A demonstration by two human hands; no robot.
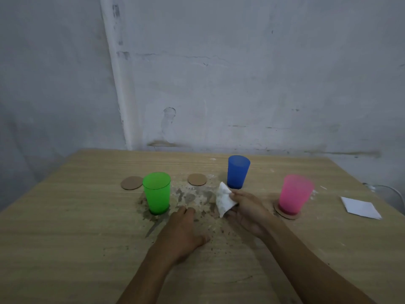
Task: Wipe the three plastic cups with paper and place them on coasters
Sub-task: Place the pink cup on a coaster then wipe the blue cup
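left hand [183,233] flat, palm down, fingers loosely forward; right hand [247,212] palm up, thumb and fingers pinching.

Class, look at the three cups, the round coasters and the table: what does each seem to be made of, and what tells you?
Green cup, blue cup and pink cup: translucent matte plastic, since light glows through. Round brown coasters: probably cardboard, being flat, thin and dull. Table: pale wood-grain surface, possibly laminate.

One camera only, worn on the person's head, looking forward and down across the wooden table [87,216] toward the wall [241,73], close above both forearms.
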